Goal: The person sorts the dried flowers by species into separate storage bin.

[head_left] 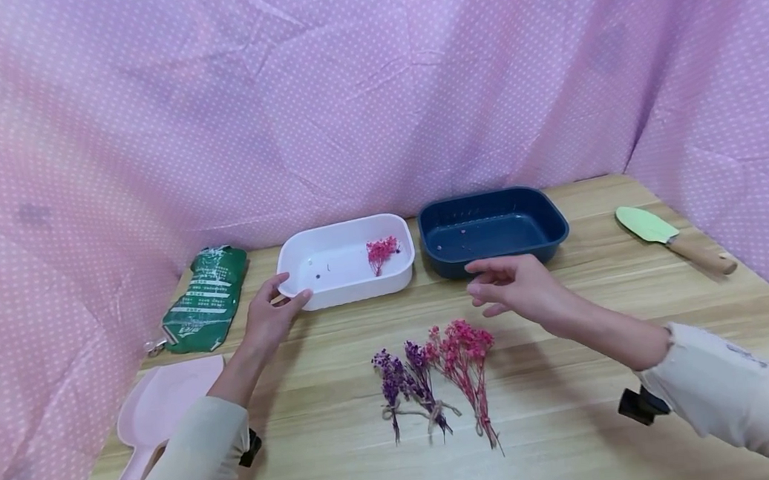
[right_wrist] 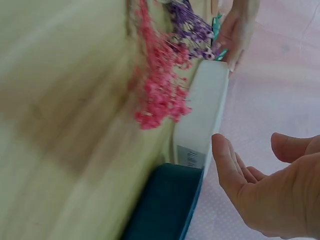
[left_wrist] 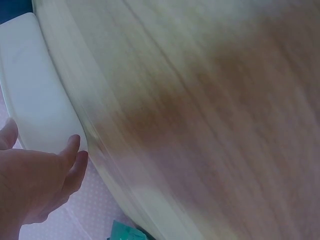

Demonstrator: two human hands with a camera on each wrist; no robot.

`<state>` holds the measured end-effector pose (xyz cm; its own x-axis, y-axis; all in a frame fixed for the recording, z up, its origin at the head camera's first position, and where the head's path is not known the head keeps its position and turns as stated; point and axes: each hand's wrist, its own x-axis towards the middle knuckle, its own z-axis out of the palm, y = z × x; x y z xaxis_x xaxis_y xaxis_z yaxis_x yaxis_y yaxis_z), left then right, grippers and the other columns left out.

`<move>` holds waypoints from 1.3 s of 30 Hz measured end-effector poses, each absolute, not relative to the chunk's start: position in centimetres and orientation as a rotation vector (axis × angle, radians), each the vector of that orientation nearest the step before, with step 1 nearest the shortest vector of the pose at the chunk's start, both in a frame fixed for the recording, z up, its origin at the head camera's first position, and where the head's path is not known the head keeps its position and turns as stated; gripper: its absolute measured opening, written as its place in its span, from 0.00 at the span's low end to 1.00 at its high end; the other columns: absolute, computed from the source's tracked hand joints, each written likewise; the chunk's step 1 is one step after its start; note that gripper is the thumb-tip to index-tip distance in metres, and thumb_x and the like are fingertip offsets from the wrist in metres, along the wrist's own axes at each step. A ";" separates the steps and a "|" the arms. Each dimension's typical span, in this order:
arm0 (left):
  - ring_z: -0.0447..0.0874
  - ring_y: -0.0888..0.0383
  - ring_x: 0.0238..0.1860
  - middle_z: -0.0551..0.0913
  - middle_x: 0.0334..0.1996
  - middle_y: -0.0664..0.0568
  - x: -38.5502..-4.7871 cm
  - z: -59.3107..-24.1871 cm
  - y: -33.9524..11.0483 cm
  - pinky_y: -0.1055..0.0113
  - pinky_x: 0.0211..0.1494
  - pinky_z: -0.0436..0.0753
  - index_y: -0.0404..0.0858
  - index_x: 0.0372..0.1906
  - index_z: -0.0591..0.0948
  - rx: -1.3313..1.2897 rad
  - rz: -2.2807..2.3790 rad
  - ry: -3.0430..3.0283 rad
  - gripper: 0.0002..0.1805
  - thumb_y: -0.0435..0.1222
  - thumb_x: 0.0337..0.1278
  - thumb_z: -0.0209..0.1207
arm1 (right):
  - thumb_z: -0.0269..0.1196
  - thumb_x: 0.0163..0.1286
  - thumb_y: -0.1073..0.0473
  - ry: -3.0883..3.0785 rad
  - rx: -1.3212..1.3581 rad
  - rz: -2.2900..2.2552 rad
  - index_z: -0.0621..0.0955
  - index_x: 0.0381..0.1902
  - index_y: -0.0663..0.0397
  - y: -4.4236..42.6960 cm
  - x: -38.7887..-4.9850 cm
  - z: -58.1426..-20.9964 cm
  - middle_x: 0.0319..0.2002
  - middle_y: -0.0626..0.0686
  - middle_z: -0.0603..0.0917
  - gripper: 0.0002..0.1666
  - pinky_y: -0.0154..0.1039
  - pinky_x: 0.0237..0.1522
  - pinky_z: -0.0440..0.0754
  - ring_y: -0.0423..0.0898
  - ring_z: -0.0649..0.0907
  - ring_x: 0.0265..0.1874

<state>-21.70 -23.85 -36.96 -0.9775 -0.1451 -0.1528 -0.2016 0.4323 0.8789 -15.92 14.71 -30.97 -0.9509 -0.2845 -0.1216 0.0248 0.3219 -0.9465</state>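
Observation:
A white container (head_left: pixel 361 290) holds a small sprig of pink flowers (head_left: pixel 382 253) at its right side. My left hand (head_left: pixel 272 315) grips its left end; in the left wrist view the fingers of that hand (left_wrist: pixel 40 175) lie against the white wall (left_wrist: pixel 40 90). My right hand (head_left: pixel 522 290), empty with fingers loosely bent, hovers by the front wall of the dark blue container (head_left: pixel 493 255). Below it on the table lie a tied pink bunch (head_left: pixel 462 353) and two purple bunches, one left (head_left: pixel 390 377) and one nearer the middle (head_left: pixel 421 379).
A green packet (head_left: pixel 206 301) lies at the left edge of the wooden table (head_left: pixel 333 467), with a pink dustpan (head_left: pixel 164 400) nearer me. At the right is a light green trowel (head_left: pixel 648 225) with a wooden handle. Pink dotted cloth (head_left: pixel 348 108) hangs behind the containers.

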 end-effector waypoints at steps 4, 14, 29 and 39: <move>0.64 0.45 0.65 0.58 0.70 0.41 -21.6 -37.0 -23.8 0.57 0.66 0.71 0.44 0.75 0.55 -0.316 1.615 2.613 0.42 0.51 0.61 0.60 | 0.61 0.70 0.60 2.308 -0.211 -1.662 0.69 0.64 0.68 15.7 -14.9 -31.7 0.48 0.64 0.82 0.29 0.47 0.43 0.84 0.52 0.85 0.43; 0.65 0.46 0.64 0.59 0.69 0.40 -21.6 -37.1 -24.0 0.58 0.64 0.72 0.43 0.75 0.56 -0.278 1.627 2.617 0.40 0.47 0.63 0.60 | 0.62 0.68 0.61 2.310 -0.126 -1.686 0.71 0.63 0.68 16.6 -13.4 -32.9 0.47 0.64 0.83 0.28 0.46 0.43 0.85 0.54 0.85 0.43; 0.66 0.46 0.64 0.60 0.69 0.40 -21.6 -37.2 -24.2 0.59 0.62 0.73 0.43 0.74 0.57 -0.254 1.625 2.627 0.41 0.50 0.61 0.60 | 0.68 0.62 0.62 2.443 -0.174 -1.469 0.77 0.57 0.67 14.7 -11.0 -36.1 0.33 0.54 0.86 0.27 0.39 0.30 0.84 0.47 0.83 0.29; 0.65 0.45 0.65 0.59 0.70 0.40 -21.6 -37.2 -24.1 0.57 0.64 0.73 0.43 0.74 0.57 -0.255 1.619 2.625 0.41 0.51 0.61 0.60 | 0.69 0.60 0.57 2.695 -0.490 -1.029 0.73 0.61 0.67 12.9 -10.7 -37.6 0.22 0.45 0.75 0.34 0.32 0.19 0.71 0.40 0.72 0.21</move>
<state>-21.63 -24.12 -37.22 -0.9853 -0.1152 -0.1261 -0.1644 0.4393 0.8832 -10.68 12.91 -37.58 -0.9216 -0.3797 -0.0803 -0.2296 0.7002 -0.6761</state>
